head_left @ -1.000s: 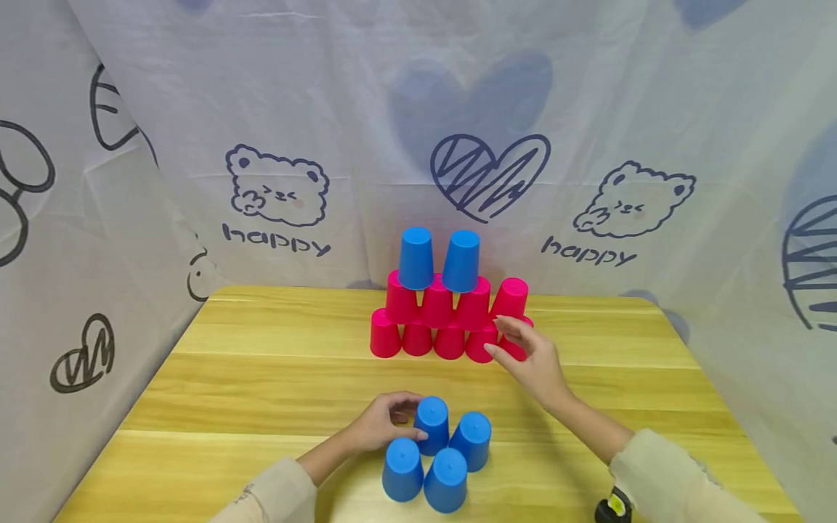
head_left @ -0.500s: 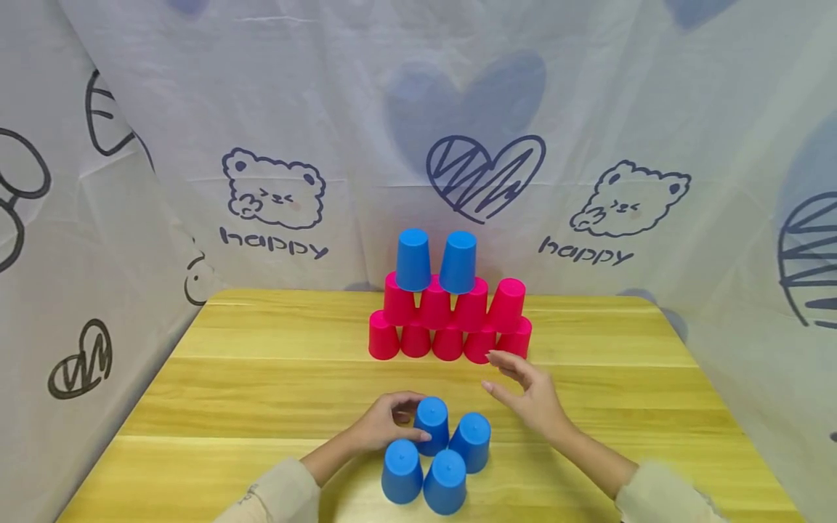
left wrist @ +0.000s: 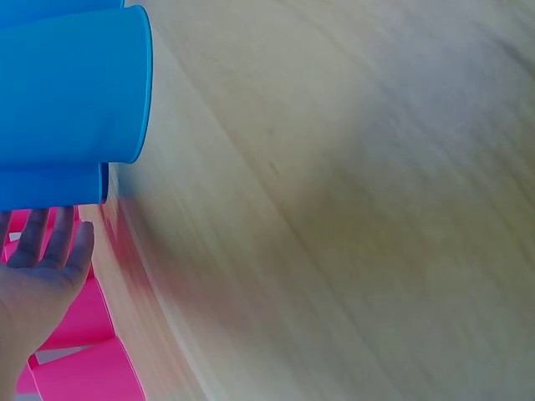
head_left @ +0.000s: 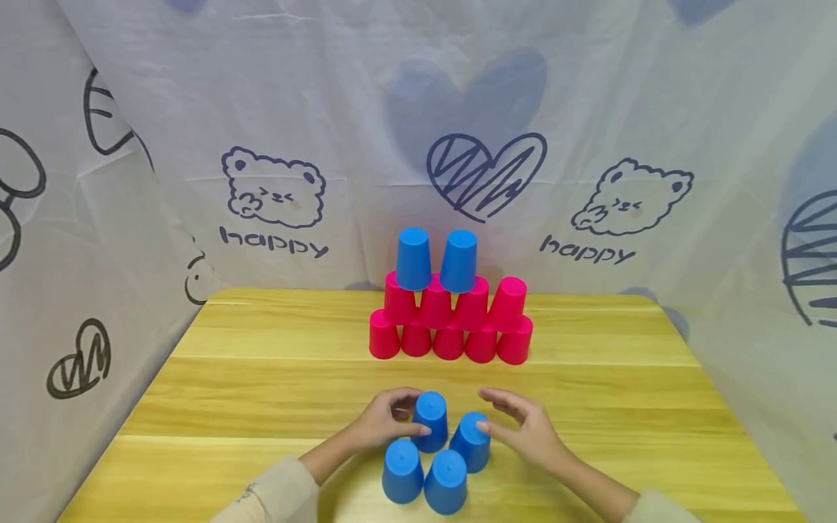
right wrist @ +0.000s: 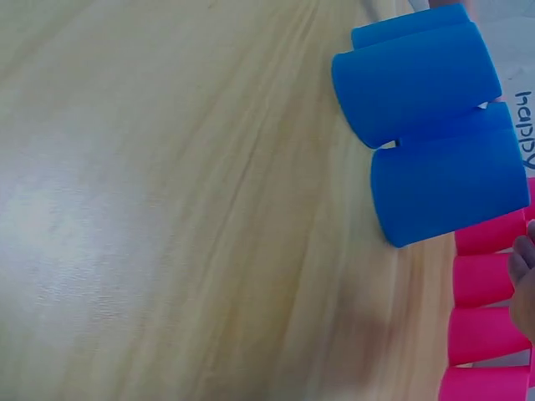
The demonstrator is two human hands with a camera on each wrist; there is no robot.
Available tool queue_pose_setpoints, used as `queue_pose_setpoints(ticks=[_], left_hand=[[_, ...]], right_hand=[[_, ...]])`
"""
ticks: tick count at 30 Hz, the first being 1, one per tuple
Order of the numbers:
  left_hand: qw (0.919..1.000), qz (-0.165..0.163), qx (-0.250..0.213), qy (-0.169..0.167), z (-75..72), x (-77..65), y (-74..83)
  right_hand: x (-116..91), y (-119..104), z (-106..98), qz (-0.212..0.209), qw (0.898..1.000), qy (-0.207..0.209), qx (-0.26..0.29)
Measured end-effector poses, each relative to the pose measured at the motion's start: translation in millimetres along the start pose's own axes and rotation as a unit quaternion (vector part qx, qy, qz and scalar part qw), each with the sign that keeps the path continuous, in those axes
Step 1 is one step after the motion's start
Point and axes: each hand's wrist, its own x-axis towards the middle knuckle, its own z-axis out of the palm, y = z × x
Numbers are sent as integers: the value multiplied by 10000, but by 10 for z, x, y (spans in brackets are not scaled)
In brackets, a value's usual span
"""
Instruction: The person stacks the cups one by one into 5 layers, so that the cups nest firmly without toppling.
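Near the front of the table, several blue plastic cups stand upside down in a close group. My left hand (head_left: 384,421) holds the back-left blue cup (head_left: 431,421), thumb across its front and fingers around the far side. In the left wrist view my left hand (left wrist: 38,284) partly shows behind the blue cups (left wrist: 71,92). My right hand (head_left: 526,428) is beside the right blue cup (head_left: 471,444), fingers spread apart from the thumb, whose tip overlaps the cup's upper edge; whether it touches is unclear. The front-left cup (head_left: 402,472) and front-right cup (head_left: 446,483) stand nearer me.
Further back stands a wall of upside-down pink cups (head_left: 448,341) in two rows, with two blue cups (head_left: 413,259) on top toward its left and middle. The wooden table (head_left: 275,363) ends at a printed white cloth (head_left: 366,109) behind.
My right hand has drawn back from the pink wall toward the right blue cup. The cup in my left hand has shifted very slightly up and left in view.
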Motion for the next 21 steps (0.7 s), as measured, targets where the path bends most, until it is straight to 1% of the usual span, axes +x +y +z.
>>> queue_pose_setpoints(ticks=[5, 10, 15, 17, 21], left_hand=[[9999, -66, -36, 109, -13, -13, 23], [9997, -90, -2, 212, -35, -25, 16], [9996, -66, 39, 253, -59, -27, -4], [9996, -50, 60, 264, -71, -28, -4], [9994, -19, 112, 327, -93, -31, 25]], right_hand=[[-65, 55, 16, 54, 9996, -211, 155], [-114, 102, 36, 77, 9988, -449, 162], [-137, 98, 56, 502, 9967, -621, 146], [-141, 100, 65, 589, 9960, -644, 167], [-145, 119, 89, 515, 9962, -646, 261]])
